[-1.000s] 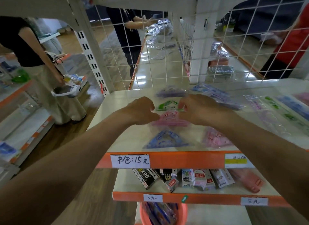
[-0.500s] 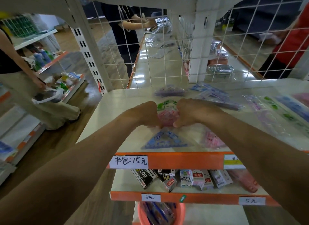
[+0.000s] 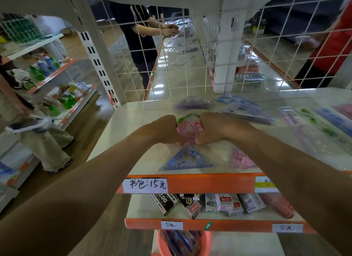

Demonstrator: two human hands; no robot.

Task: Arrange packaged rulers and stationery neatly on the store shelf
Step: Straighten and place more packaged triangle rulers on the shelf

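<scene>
Cream top shelf (image 3: pixel 131 120) under pink ruler pack (image 3: pixel 187 130), pack near mid-shelf. Long ruler packs (image 3: pixel 247 111) well right of and behind pink pack. Left hand (image 3: pixel 163 131) on its left side, right hand (image 3: pixel 216 127) on its right, fingers curled, both pinching it. Blue triangle pack (image 3: pixel 187 159) lying flat just in front of pink pack. Green pack (image 3: pixel 187 117) just behind, partly covered. Lifted or resting: cannot tell.

We record a pink ruler pack (image 3: pixel 187 131) mid-shelf, gripped on either side by the left hand (image 3: pixel 163 130) and right hand (image 3: pixel 215 128). It overlaps a green pack (image 3: pixel 187 117) just beyond. A blue triangle pack (image 3: pixel 187 159) lies flat nearer; a purple pack (image 3: pixel 192 103) lies farthest.
</scene>
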